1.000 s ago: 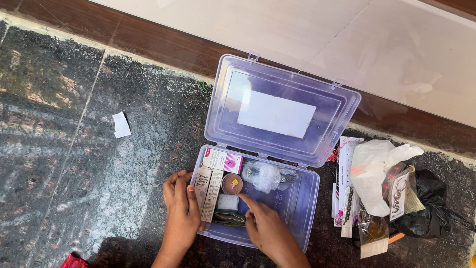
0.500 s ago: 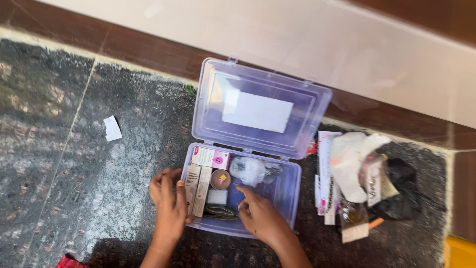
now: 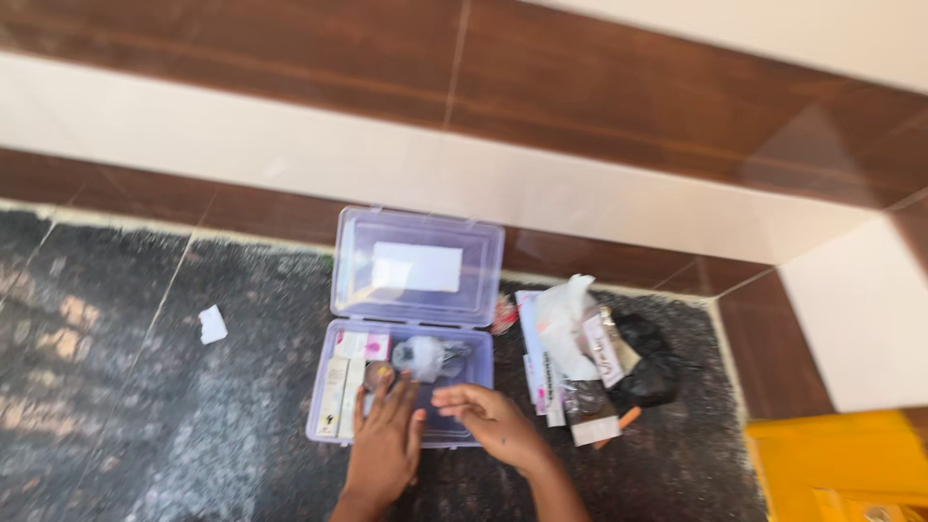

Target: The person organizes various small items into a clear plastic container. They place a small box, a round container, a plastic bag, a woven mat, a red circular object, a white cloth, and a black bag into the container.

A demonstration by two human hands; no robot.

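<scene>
- While flat, fingers spread, left hand (image 3: 385, 440) presses down on contents in the clear plastic box (image 3: 401, 387), gripping nothing.
- Right hand (image 3: 486, 422) rests at its 3 o'clock, fingers loosely curled; whether it pinches anything, cannot tell.
- Slim cartons (image 3: 339, 385) stand at 10 o'clock, packed edgewise, apparently to save room.
- Hinged lid (image 3: 418, 268) lies open at 12; bag pile (image 3: 590, 362) beyond 3.

Camera view pulls back and tilts up: more wall, yellow object (image 3: 839, 464) now in frame at lower right. Left hand (image 3: 385, 447) shifts from box's left rim to lie flat inside clear plastic box (image 3: 401, 385), covering small items. Right hand (image 3: 490, 422) moves, fingers apparently resting at box's near right part; picture blurred.
</scene>
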